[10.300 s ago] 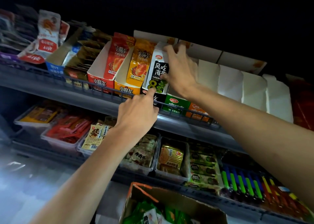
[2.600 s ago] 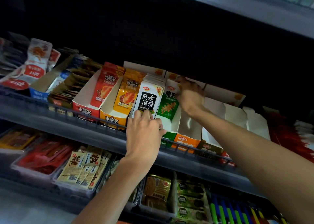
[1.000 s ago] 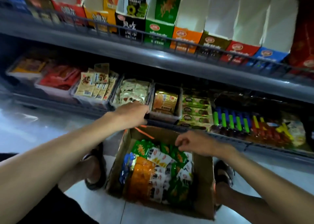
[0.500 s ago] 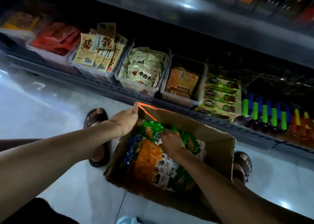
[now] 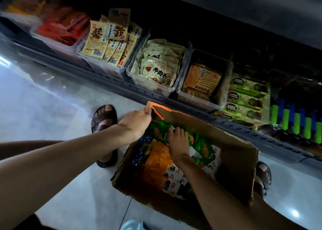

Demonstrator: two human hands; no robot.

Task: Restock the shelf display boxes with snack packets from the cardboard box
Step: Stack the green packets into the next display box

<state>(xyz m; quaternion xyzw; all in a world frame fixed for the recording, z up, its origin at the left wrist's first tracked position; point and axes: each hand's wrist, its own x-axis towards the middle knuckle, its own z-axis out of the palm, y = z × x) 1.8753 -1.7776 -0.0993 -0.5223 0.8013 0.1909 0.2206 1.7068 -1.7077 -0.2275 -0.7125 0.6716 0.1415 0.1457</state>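
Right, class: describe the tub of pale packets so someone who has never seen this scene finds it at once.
Start at the lower shelf behind the cardboard box on the floor, with its row of clear tubs. Take the tub behind the box's orange-taped corner: its packets are pale cream, flanked by yellow packets and orange packets.

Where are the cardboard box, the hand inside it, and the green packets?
cardboard box (image 5: pixel 238 161): head view, bare inner right wall.
right hand (image 5: pixel 178 141): head view, back of the hand.
green packets (image 5: pixel 157 130): head view, face of one packet.
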